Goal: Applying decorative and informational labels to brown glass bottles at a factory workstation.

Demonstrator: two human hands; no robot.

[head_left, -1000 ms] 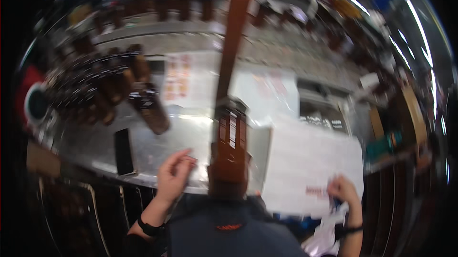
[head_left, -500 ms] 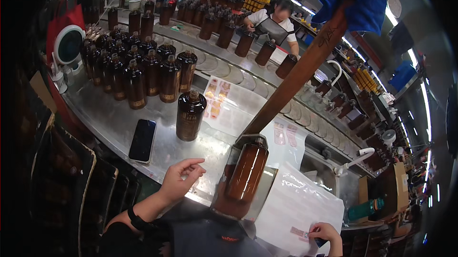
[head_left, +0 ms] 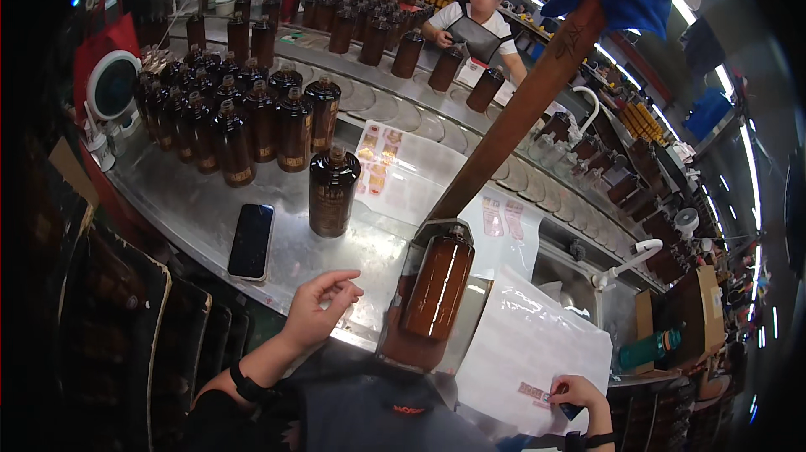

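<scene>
Head view: the left hand (head_left: 323, 309) is hovering over the bench (head_left: 295, 257), fingers loosely curled, apparently holding nothing. Well apart from it, the right hand (head_left: 579, 393) is reaching to a printed label (head_left: 531, 390) on a white sheet (head_left: 537, 334); whether its fingers are gripping cannot be told. Between the hands, an amber bottle (head_left: 441, 284) is resting in a cradle. Beyond the left hand, a dark amber bottle (head_left: 333, 200) is standing upright.

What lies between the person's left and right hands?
In the head view, going from left hand to right hand: metal tabletop, a tilted brown bottle, then part of a white sheet.
</scene>
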